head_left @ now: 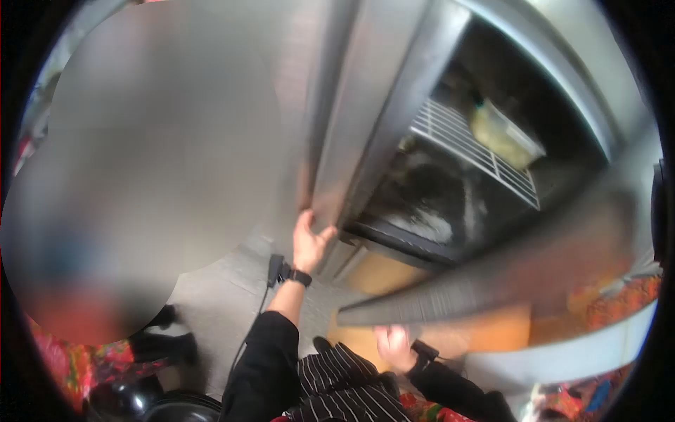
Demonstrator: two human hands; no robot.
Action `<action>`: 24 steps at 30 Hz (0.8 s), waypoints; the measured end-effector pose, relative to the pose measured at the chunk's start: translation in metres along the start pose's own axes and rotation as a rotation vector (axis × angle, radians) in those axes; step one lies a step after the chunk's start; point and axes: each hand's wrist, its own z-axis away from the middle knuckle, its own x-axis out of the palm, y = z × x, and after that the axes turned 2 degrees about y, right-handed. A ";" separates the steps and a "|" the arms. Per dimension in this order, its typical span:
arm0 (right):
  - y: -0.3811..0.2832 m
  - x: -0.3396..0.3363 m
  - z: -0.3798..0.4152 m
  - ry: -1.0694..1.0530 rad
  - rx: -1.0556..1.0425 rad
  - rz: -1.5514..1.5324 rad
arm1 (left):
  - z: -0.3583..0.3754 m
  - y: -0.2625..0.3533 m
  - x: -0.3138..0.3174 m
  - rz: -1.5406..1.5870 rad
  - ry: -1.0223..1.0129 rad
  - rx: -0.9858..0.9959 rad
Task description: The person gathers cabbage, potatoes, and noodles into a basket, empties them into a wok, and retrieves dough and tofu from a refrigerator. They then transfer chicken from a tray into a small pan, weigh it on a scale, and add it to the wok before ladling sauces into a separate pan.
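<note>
While I'm standing right up against the fridge, my left hand (309, 243) is flat on the closed steel door (330, 105), fingers spread and pointing up, palm pressed near that door's lower edge, right beside the seam where the open compartment starts. It's not gripping anything, just resting on the metal.

My right hand (394, 346) is lower down and nearer my body, up at the underside of the swung-open door (492, 274). That door is the thing in play, and it runs as a long blurry band from just above my right hand out and up toward the right side of the view. So its long axis goes roughly low-left to high-right, and the near end sits practically on top of my right hand. My left hand is well apart from it, on the other leaf. The right one is too smeared to tell whether the fingers are curled round the edge or just pushing against it.

Behind the open door, the fridge interior is dark, with a wire shelf (471, 151) up top and a clear container (503, 133) of something yellowish sitting on it. Both sit up and to the right of both hands, past the door's span.

Another person is off to my left, but only dark shoes (165, 337) on the floor are clear.
</note>
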 end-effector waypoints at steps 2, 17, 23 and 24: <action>0.009 0.000 0.051 -0.046 0.000 -0.009 | -0.015 0.019 0.013 0.051 -0.062 -0.112; 0.070 -0.010 -0.013 -0.187 -0.570 0.011 | 0.211 -0.143 -0.101 0.415 0.281 -0.832; 0.030 0.015 -0.216 0.169 -0.198 -0.234 | 0.417 -0.083 -0.190 0.308 1.080 -1.028; 0.043 0.020 -0.248 0.213 -0.227 -0.188 | 0.446 -0.065 -0.198 0.325 1.239 -1.004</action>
